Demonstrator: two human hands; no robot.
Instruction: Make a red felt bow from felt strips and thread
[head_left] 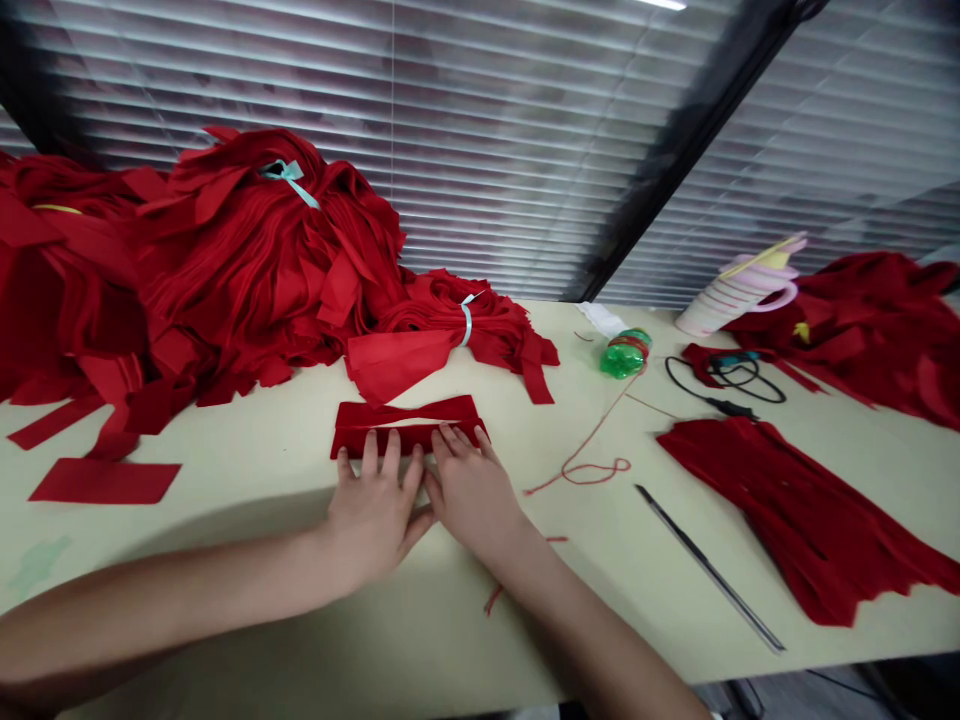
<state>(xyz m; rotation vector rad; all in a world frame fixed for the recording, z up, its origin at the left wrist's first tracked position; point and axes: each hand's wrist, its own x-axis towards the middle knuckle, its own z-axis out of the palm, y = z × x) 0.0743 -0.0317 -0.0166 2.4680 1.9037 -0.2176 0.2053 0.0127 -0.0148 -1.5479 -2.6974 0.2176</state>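
Observation:
A piece of red fabric lies on the pale table in front of me, with a narrow white gap showing along its middle. My left hand rests with spread fingers on the fabric's near edge. Beside it, my right hand lies flat on the right part of the same edge, its fingers stretched out. The two hands almost meet at the thumbs. Neither grips anything. Just behind the fabric sits a small bundle of red strips tied with a light blue ribbon.
Big heaps of red fabric strips stand along the back left. To the right are a green spool with red yarn, a pink-white pitcher, a black cable, a thin metal rod and folded red cloth. Window blinds rise behind.

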